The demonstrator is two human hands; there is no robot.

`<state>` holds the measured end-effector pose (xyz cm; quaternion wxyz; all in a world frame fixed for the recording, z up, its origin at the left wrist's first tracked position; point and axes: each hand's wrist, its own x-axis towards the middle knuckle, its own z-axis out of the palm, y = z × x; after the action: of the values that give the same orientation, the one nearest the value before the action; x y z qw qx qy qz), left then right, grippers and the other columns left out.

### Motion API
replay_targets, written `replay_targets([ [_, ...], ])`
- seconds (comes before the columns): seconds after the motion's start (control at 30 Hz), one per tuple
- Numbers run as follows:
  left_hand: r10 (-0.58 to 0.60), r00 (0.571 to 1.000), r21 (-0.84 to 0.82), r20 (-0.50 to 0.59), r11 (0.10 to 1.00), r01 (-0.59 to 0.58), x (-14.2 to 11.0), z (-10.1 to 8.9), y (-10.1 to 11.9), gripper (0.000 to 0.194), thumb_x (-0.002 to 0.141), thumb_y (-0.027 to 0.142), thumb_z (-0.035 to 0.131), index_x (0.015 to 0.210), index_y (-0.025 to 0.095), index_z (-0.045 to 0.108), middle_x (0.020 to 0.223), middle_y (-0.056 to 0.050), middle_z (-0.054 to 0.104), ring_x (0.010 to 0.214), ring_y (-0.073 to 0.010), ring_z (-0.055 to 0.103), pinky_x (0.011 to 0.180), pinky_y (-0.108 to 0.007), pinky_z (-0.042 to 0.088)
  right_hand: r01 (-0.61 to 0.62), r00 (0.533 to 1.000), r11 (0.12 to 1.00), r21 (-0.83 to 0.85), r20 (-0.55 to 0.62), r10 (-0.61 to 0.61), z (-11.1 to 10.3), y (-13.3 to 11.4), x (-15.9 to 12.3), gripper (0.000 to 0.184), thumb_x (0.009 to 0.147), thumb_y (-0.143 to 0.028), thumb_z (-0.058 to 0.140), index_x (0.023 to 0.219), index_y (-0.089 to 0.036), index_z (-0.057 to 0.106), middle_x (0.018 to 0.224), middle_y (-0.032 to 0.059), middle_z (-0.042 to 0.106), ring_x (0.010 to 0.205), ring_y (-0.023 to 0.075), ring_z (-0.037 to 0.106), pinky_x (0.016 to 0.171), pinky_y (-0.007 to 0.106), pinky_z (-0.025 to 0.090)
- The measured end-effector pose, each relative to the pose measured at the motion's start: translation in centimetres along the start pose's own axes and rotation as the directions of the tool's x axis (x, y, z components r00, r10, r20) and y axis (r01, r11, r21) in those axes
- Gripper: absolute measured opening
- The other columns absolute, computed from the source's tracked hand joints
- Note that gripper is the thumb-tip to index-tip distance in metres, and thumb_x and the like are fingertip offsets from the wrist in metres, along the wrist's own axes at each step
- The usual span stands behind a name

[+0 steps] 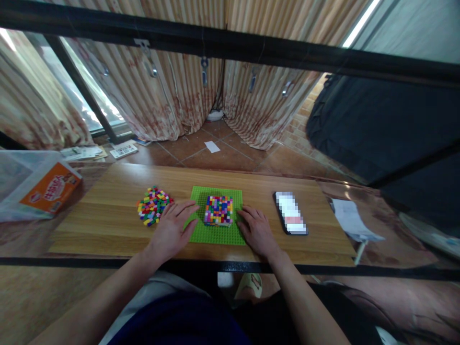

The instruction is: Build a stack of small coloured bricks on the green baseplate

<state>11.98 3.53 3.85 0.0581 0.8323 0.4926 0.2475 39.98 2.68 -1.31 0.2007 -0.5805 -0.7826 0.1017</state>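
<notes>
A green studded baseplate lies on the wooden table in front of me. Near its middle stands a block of many-coloured toy bricks, stacked into a low rectangle. My left hand rests over the plate's left edge, fingers stretched out and apart, with nothing visible in it. Just beyond that hand is a pile of loose coloured bricks, partly hidden by it. My right hand lies on the plate's right edge, fingers spread and slightly bent, holding nothing. Neither hand touches the stacked block.
A phone with a lit, blurred screen lies right of my right hand. Papers lie off the table's right end. At the left stands a clear plastic bin with an orange package. A dark bar crosses above the table.
</notes>
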Motion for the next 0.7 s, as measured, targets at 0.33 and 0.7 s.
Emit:
replay_targets([
  [0.33, -0.199, 0.974, 0.177, -0.113, 0.960, 0.216, -5.8, -3.3, -7.6, 0.023, 0.089, 0.036, 0.047, 0.092, 0.023, 0.066, 0.092, -0.008, 0.068, 0.089, -0.0254, 0.063, 0.085, -0.041, 0.047, -0.004, 1.000, 1.000, -0.009, 0.003, 0.004, 0.0, 0.1, -0.1, 0.035, 0.094, -0.031, 0.048, 0.126, -0.022, 0.058, 0.134, 0.0097, 0.055, 0.121, 0.0265, 0.048, 0.098, 0.045, 0.040],
  [0.7, -0.224, 0.974, 0.317, -0.021, 0.923, 0.219, -3.3, -0.7, -4.9, 0.027, 0.089, 0.041, 0.046, 0.087, 0.024, 0.067, 0.091, -0.007, 0.068, 0.090, -0.0274, 0.060, 0.086, -0.043, 0.040, -0.004, 1.000, 1.000, -0.007, -0.003, 0.004, 0.0, 0.0, -0.1, 0.034, 0.094, -0.031, 0.048, 0.125, -0.021, 0.058, 0.135, 0.0093, 0.054, 0.122, 0.0263, 0.047, 0.099, 0.044, 0.040],
])
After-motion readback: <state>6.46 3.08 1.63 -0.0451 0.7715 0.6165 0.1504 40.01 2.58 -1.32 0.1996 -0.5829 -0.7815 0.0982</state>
